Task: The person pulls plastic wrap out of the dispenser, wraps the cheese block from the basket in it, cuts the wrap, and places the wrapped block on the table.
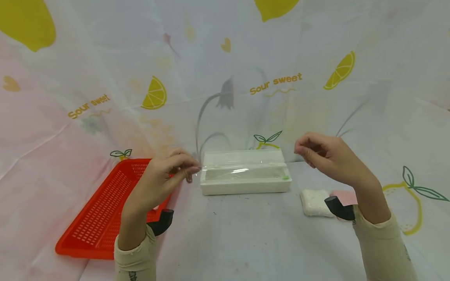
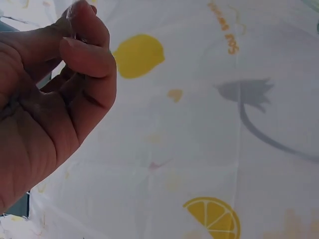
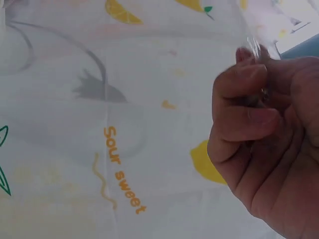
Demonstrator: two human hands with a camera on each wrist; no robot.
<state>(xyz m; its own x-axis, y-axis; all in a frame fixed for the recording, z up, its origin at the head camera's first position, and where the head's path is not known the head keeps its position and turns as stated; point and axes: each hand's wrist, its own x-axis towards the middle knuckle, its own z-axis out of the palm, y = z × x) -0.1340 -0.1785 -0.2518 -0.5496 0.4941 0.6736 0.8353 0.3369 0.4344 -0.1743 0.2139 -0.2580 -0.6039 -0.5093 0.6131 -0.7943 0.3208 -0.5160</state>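
My left hand [image 1: 165, 175] pinches clear plastic film between thumb and fingers, and a crumpled bit of it shows below the fingertips. My right hand [image 1: 327, 156] is raised on the other side, and in the right wrist view a shiny piece of clear plastic film [image 3: 255, 49] sticks out from its pinched fingertips. Between the hands, a long white cling film box [image 1: 246, 187] lies on the table, with a bright glint across its top and a small green tab [image 1: 286, 178] at its front right. The film's full span is hard to see.
A red perforated plastic basket [image 1: 102, 203] stands at the left, partly behind the left arm. At the right lie a white, rounded square block [image 1: 314, 203] and a pink one [image 1: 346, 196], partly hidden by the right wrist. A lemon-print cloth [image 1: 197, 50] hangs behind.
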